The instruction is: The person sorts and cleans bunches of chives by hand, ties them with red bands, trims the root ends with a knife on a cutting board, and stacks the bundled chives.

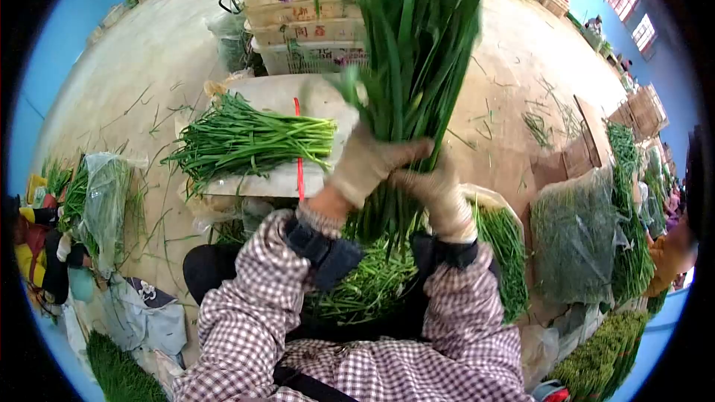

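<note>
A thick bunch of garlic chives [417,52] stands upright in front of me, its long green leaves fanning up past the top edge. My left hand [372,164], in a pale work glove, is wrapped round the lower part of the bunch. My right hand [439,193], gloved too, closes on it from the other side, a little lower. Left of the bunch, a laid-out pile of chives [253,138] rests on a white board [331,97], across a red tie strip [300,171]. Loose green trimmings [369,283] lie below my hands.
Stacked white crates [305,30] stand behind the board. More chives [499,253] are at my right, near a plastic-wrapped bundle [573,234]. A clear bag of greens [108,205] stands at left beside a person in yellow [33,257]. Stray leaves litter the floor [514,67].
</note>
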The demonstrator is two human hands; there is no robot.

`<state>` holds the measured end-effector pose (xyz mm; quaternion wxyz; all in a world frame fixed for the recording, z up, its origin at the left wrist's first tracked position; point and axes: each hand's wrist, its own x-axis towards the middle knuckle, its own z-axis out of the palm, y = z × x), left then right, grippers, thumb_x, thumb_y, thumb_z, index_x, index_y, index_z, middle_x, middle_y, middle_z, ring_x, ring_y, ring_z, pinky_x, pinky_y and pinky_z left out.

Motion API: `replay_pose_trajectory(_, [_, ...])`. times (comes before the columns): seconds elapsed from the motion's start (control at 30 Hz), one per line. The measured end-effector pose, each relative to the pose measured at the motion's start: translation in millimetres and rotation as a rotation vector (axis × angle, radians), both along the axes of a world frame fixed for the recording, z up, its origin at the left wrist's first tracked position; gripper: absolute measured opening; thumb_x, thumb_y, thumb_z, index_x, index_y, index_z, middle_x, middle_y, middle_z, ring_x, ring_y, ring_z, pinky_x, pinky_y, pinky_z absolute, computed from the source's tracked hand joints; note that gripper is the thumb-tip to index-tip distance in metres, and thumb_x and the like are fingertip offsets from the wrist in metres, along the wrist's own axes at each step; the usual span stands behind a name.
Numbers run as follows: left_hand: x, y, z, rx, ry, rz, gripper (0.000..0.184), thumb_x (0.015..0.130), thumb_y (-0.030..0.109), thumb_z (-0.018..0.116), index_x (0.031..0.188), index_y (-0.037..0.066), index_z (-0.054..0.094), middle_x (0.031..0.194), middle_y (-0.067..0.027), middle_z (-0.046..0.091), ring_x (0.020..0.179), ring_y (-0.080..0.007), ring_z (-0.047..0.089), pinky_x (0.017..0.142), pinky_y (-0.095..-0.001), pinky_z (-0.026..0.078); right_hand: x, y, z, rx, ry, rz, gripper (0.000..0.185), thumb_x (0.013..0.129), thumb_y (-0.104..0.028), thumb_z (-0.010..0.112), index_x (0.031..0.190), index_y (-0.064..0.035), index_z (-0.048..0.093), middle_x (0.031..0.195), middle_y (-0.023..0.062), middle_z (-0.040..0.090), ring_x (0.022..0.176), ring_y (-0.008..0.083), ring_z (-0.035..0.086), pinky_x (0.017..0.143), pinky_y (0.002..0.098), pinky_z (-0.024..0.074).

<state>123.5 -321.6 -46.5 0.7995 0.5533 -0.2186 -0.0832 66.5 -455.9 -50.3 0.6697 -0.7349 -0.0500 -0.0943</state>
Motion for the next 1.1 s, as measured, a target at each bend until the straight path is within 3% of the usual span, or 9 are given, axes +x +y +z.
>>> replay_pose_trajectory(0.23, [50.8, -6.1, 22.1, 0.053, -0.344, 0.038, 0.057, 0.069, 0.018, 0.087, 0.118, 0.004, 0.062, 0.113, -0.0063, 0.066, 0.1, -0.0175, 0.062, 0.085, -0.0329, 0.052, 49.8, -21.7, 33.7, 0.177, -0.083, 0.166, 0.087, 0.059, -0.005, 0.091, 0.132, -0.004, 0.044, 0.118, 0.0057, 0.062, 0.106, 0.0166, 0.057, 0.089, 0.0317, 0.0502])
replay_pose_trajectory(0.4, [76.9, -0.3, -14.9, 0.037, 0.063, -0.114, 0.05, 0.078, 0.028, 0.075, 0.12, 0.005, 0.06, 0.112, -0.0081, 0.066, 0.095, -0.0204, 0.063, 0.079, -0.0353, 0.055, 110.1, -59.5, -34.1, -0.664, -0.368, -0.05, 0.047, 0.08, -0.014, 0.074, 0.122, -0.0018, 0.054, 0.117, 0.0094, 0.062, 0.103, 0.0209, 0.059, 0.088, 0.0332, 0.0495])
replay_pose_trajectory(0.47, [76.7, -5.5, -21.1, -0.068, 0.249, -0.156, 0.049, 0.083, 0.035, 0.068, 0.12, 0.005, 0.059, 0.112, -0.0086, 0.066, 0.092, -0.0219, 0.064, 0.076, -0.0368, 0.056, 119.1, -69.3, -60.0, -0.633, -0.339, -0.1, 0.037, 0.088, -0.017, 0.064, 0.121, -0.0022, 0.056, 0.116, 0.0094, 0.062, 0.101, 0.0221, 0.058, 0.089, 0.033, 0.0479])
replay_pose_trajectory(0.57, [81.0, -24.2, -32.3, -0.323, 0.543, -0.19, 0.051, 0.09, 0.047, 0.057, 0.121, 0.006, 0.058, 0.111, -0.0094, 0.066, 0.087, -0.0242, 0.065, 0.072, -0.0391, 0.057, 108.9, -46.4, -43.7, 0.143, 0.073, 0.055, 0.048, 0.096, -0.031, 0.052, 0.136, -0.006, 0.045, 0.13, 0.0093, 0.051, 0.112, 0.0228, 0.049, 0.099, 0.0341, 0.0397])
replay_pose_trajectory(0.63, [118.7, -33.5, -77.6, -0.607, 0.599, -0.369, 0.051, 0.094, 0.049, 0.053, 0.123, 0.006, 0.056, 0.112, -0.0098, 0.066, 0.085, -0.0254, 0.066, 0.068, -0.0405, 0.058, 131.5, -51.9, -58.3, 0.04, 0.052, 0.122, 0.049, 0.096, -0.041, 0.051, 0.132, -0.0072, 0.049, 0.122, 0.0072, 0.055, 0.103, 0.0214, 0.052, 0.09, 0.034, 0.0449])
replay_pose_trajectory(0.73, [119.9, -45.7, -52.3, 0.007, -0.408, 0.115, 0.064, 0.092, 0.054, 0.051, 0.135, 0.006, 0.048, 0.129, -0.0129, 0.057, 0.117, -0.0296, 0.055, 0.096, -0.047, 0.046, 166.1, -35.5, -84.4, 0.427, 0.006, 0.159, 0.047, 0.092, -0.041, 0.058, 0.124, -0.0071, 0.054, 0.112, 0.0066, 0.062, 0.096, 0.0205, 0.057, 0.081, 0.0335, 0.0497])
replay_pose_trajectory(0.9, [125.9, -24.2, -20.8, 0.41, -0.562, 0.466, 0.058, 0.078, 0.036, 0.075, 0.126, 0.011, 0.055, 0.122, -0.008, 0.059, 0.107, -0.0239, 0.056, 0.096, -0.0377, 0.044, 67.3, -5.0, 18.7, -0.674, -0.122, -0.147, 0.079, 0.065, -0.024, 0.085, 0.129, -0.0021, 0.045, 0.112, 0.0192, 0.063, 0.105, 0.0308, 0.062, 0.088, 0.0368, 0.049])
replay_pose_trajectory(1.0, [65.5, -3.6, 29.4, 0.072, -0.315, 0.442, 0.037, 0.073, 0.023, 0.08, 0.102, 0.006, 0.065, 0.096, -0.0052, 0.066, 0.087, -0.0187, 0.064, 0.081, -0.0329, 0.052, 43.3, 4.1, -59.8, -0.444, -0.307, -0.32, 0.108, 0.06, -0.032, 0.086, 0.147, -0.0082, 0.026, 0.117, 0.0236, 0.059, 0.102, 0.0416, 0.06, 0.085, 0.0451, 0.0498])
replay_pose_trajectory(1.1, [29.8, 50.7, 40.3, -0.066, -0.142, 0.311, 0.026, 0.073, 0.016, 0.076, 0.094, 0.003, 0.068, 0.086, -0.007, 0.067, 0.086, -0.0185, 0.064, 0.085, -0.0352, 0.052, -16.5, 17.6, -102.5, -0.522, -0.06, -0.385, 0.097, 0.067, -0.017, 0.084, 0.146, -0.0083, 0.029, 0.124, 0.021, 0.057, 0.109, 0.0346, 0.06, 0.094, 0.0415, 0.0494])
